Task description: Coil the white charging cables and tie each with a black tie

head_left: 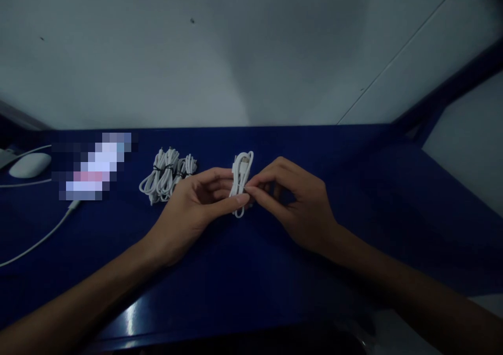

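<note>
A coiled white USB cable [242, 169] stands roughly upright between my hands, its metal plug showing near the top of the loops. My left hand [196, 195] is closed on the coil, thumb in front and fingers behind. From the other side, my right hand [296, 197] pinches thumb and forefinger together at the coil's middle. A thin white band seems to cross the coil there. What the right fingertips grip is too small to make out. Just beyond my left hand lie several coiled white cables [163, 174], bundled with dark ties and partly hidden by that hand.
On the left of the blue table [243, 281], a lit, pixelated device [94, 169] has a white cord [51, 234] running from it. A white rounded object [30, 165] lies farther left. A pale wall [157, 72] rises behind the table.
</note>
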A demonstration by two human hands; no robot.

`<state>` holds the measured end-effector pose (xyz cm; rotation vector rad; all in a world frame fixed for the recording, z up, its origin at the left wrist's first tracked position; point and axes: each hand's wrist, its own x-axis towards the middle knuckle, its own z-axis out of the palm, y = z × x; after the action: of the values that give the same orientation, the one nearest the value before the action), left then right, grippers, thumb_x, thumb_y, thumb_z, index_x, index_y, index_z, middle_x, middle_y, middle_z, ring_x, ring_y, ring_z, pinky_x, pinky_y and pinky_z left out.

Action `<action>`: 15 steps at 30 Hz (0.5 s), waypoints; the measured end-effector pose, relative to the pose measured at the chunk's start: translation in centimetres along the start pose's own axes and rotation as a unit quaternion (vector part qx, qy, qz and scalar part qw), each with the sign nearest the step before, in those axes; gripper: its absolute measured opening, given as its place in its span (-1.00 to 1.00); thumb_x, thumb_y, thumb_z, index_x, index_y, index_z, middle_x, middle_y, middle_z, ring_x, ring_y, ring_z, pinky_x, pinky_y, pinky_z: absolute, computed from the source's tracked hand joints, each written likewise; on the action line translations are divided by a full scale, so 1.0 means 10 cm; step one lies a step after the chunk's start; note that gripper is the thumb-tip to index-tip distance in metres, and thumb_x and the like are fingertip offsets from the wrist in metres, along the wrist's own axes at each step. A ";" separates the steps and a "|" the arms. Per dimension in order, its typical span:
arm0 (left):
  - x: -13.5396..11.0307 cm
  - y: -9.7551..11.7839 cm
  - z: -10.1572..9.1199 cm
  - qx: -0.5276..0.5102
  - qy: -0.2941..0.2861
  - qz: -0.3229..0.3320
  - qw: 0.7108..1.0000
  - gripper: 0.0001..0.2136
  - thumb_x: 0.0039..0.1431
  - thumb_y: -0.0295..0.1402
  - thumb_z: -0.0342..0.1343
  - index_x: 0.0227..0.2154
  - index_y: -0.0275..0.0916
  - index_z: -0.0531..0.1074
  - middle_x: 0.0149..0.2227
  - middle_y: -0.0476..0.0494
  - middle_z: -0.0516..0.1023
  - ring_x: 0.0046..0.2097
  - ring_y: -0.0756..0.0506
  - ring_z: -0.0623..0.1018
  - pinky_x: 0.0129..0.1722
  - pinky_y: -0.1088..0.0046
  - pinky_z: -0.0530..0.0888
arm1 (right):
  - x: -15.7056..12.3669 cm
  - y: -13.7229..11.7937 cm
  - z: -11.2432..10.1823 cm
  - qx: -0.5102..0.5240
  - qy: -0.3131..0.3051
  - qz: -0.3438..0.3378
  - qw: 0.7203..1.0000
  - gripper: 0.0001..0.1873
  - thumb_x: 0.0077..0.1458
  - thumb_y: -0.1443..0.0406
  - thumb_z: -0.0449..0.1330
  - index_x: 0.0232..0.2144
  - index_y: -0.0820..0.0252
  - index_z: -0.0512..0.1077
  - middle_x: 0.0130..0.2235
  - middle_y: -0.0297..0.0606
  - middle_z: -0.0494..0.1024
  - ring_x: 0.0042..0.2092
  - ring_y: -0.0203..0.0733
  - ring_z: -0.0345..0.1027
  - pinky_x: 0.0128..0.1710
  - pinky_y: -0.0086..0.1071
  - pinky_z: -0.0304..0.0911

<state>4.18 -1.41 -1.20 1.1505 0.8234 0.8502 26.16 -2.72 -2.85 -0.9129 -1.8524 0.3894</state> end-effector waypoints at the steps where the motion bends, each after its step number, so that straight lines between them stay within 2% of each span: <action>1: 0.00 0.00 0.01 0.018 0.007 0.012 1.000 -0.65 0.21 -0.41 0.54 0.06 -0.12 0.74 0.00 -0.15 0.81 0.00 -0.17 0.76 0.13 0.31 0.65 | 0.00 0.00 0.00 0.002 0.002 0.004 1.000 -0.87 0.37 0.45 0.41 -0.18 0.12 0.61 -0.24 -0.35 0.62 -0.36 -0.32 0.40 -0.40 -0.37 0.34; 4: -0.03 -0.01 0.03 0.101 0.046 0.058 0.992 -0.66 0.23 -0.38 0.53 0.06 -0.08 0.75 0.02 -0.11 0.82 0.03 -0.19 0.77 0.17 0.26 0.65 | -0.01 -0.01 0.01 0.000 0.003 0.011 1.000 -0.86 0.36 0.46 0.40 -0.19 0.11 0.61 -0.26 -0.37 0.59 -0.38 -0.33 0.37 -0.41 -0.37 0.33; 7: -0.07 -0.02 0.05 0.217 0.084 0.109 0.967 -0.68 0.33 -0.35 0.45 0.11 -0.01 0.74 0.09 -0.06 0.80 0.06 -0.17 0.76 0.20 0.28 0.63 | -0.03 -0.01 0.03 -0.015 0.009 -0.003 1.000 -0.84 0.36 0.47 0.37 -0.18 0.10 0.62 -0.27 -0.35 0.57 -0.36 -0.29 0.40 -0.40 -0.34 0.35; 11: -0.10 -0.03 0.05 0.367 0.112 0.150 0.911 -0.71 0.42 -0.30 0.37 0.15 0.04 0.73 0.08 -0.02 0.81 -0.04 -0.17 0.78 0.01 0.29 0.66 | -0.04 -0.04 0.04 -0.035 0.029 -0.004 0.999 -0.83 0.38 0.47 0.33 -0.17 0.08 0.63 -0.29 -0.32 0.57 -0.33 -0.24 0.43 -0.38 -0.30 0.38; 15: -0.10 -0.04 0.03 0.421 0.087 0.156 0.889 -0.72 0.46 -0.30 0.32 0.16 0.07 0.72 0.01 -0.01 0.83 -0.12 -0.17 0.77 -0.14 0.33 0.61 | -0.02 -0.07 0.03 -0.019 0.057 0.046 0.997 -0.84 0.35 0.45 0.37 -0.22 0.08 0.64 -0.38 -0.40 0.46 -0.40 -0.28 0.32 -0.42 -0.32 0.30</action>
<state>4.02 -2.46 -1.38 2.0354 1.2334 0.8848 25.60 -3.31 -2.70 -1.0283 -1.7231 0.3534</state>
